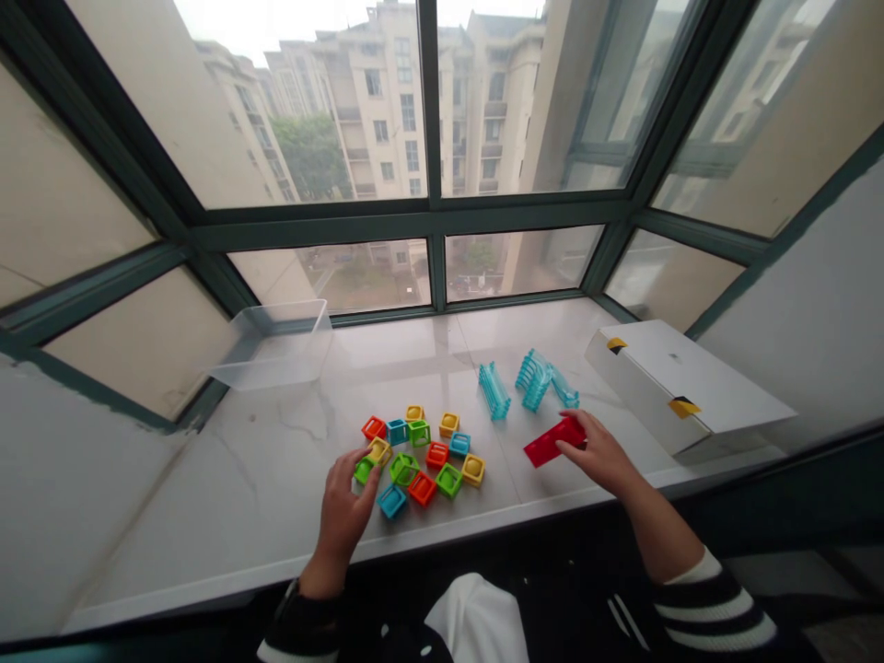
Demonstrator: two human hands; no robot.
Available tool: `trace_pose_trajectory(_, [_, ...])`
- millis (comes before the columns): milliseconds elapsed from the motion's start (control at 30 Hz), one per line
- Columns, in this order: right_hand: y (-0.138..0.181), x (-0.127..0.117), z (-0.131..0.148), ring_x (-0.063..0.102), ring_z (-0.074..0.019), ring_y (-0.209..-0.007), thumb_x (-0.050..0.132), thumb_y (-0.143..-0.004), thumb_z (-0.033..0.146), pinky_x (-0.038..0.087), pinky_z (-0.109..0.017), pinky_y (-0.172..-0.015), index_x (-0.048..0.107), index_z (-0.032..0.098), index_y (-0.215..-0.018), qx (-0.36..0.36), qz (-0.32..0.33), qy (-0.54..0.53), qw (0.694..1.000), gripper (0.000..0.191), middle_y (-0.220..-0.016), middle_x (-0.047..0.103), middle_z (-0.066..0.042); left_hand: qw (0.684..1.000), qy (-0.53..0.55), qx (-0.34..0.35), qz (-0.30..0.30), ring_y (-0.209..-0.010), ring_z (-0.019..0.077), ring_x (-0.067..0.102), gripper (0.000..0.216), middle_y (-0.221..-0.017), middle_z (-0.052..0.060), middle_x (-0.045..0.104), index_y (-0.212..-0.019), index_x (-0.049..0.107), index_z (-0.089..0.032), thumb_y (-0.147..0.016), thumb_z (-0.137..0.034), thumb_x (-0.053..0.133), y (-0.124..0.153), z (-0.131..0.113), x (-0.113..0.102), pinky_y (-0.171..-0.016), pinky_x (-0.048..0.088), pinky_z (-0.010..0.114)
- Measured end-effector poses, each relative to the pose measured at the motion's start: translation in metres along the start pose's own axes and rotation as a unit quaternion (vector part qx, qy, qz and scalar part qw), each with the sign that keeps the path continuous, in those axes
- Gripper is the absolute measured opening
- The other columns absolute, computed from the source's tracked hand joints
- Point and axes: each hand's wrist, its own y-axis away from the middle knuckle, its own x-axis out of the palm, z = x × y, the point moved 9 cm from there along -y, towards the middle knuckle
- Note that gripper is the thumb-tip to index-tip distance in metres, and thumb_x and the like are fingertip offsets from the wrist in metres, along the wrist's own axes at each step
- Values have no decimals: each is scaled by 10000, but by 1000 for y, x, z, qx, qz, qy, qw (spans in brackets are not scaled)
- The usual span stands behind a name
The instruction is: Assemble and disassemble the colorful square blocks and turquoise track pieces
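Observation:
My left hand is at the near left of a cluster of coloured hollow plastic blocks. Its thumb and fingers close around a green block, and a yellow block sits right against the fingertips. Partly covered by my right hand is a flat red rectangular plate, pinched at its right end and tilted. Beside the left hand lie more blocks, among them a blue block, a red block and a green block.
Translucent turquoise plastic pieces, including a ribbed rack and a joined pair, stand behind the plate. A clear plastic bin is at the back left. On the right is a white box. Windows border the marble sill.

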Motion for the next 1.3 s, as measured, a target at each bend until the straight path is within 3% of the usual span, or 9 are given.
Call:
trace_pose_trajectory(67, [13,18,53,666,-281,-1131,666,-842,303,558,-450,-1006,563,273,-1384,-74,48,-72,994,552,-1313,633,-100,997,52,18,60,-1268,301,635,382,-1323,118,676,-1256,653,-249,-1000,-513,548,2,-29,19,-1101,542,492])
trace_pose_trajectory(167, [33,50,126,646,-268,-1196,676,-828,207,540,-422,-1046,586,273,-1312,-175,113,-162,965,497,-1306,643,-86,966,113,93,212,-1372,321,590,514,-1474,145,618,-1446,577,-258,-986,-488,607,19,-87,59,-1157,508,493])
trace_pose_trajectory(233, [42,68,158,652,-252,-1173,700,-821,185,553,-401,-1023,587,263,-1251,-212,142,-219,942,451,-1277,649,-78,943,118,132,282,-1321,311,624,577,-1454,141,637,-1491,532,-273,-957,-436,679,33,-113,76,-1124,530,485])
trace_pose_trajectory(300, [45,82,171,658,-242,-1143,722,-822,182,562,-393,-1001,589,257,-1221,-223,158,-241,931,427,-1243,655,-72,943,108,125,287,-1211,278,676,495,-1374,124,683,-1447,543,-270,-972,-348,658,37,-119,82,-1054,566,461])
trace_pose_trajectory(567, [41,127,166,650,-322,-1197,739,-777,187,538,-472,-1051,527,218,-1482,-208,204,-6,957,737,-1312,652,-139,950,-28,187,247,-1291,308,635,505,-1417,129,661,-1465,541,-257,-969,-260,638,36,-107,84,-1110,531,504])
trace_pose_trajectory(700, [43,140,173,657,-299,-1099,734,-765,222,557,-429,-989,653,202,-1263,-195,208,39,958,505,-1194,662,-113,947,-74,191,246,-1272,314,642,470,-1396,139,670,-1446,557,-239,-978,-243,594,39,-107,86,-1095,532,521])
trace_pose_trajectory(867, [43,140,177,660,-260,-993,727,-814,237,566,-385,-898,674,218,-1112,-194,176,15,965,303,-1092,657,-76,963,-38,156,218,-1250,293,661,464,-1392,140,663,-1477,525,-246,-1015,-291,537,37,-102,79,-1059,564,467])
trace_pose_trajectory(1100, [33,114,149,679,-230,-992,694,-914,284,575,-363,-912,659,258,-1215,-179,97,-33,978,305,-1145,658,-67,998,-5,29,57,-1300,292,639,460,-1406,147,643,-1475,517,-234,-1074,-446,437,1,-52,22,-1086,549,479])
trace_pose_trajectory(1300, [25,99,88,682,-281,-1078,647,-963,393,578,-429,-971,657,233,-1260,-132,29,-47,990,337,-1183,680,-110,998,-44,-38,9,-1279,291,660,498,-1430,125,659,-1462,521,-234,-1035,-487,485,-26,-2,-19,-1091,541,467])
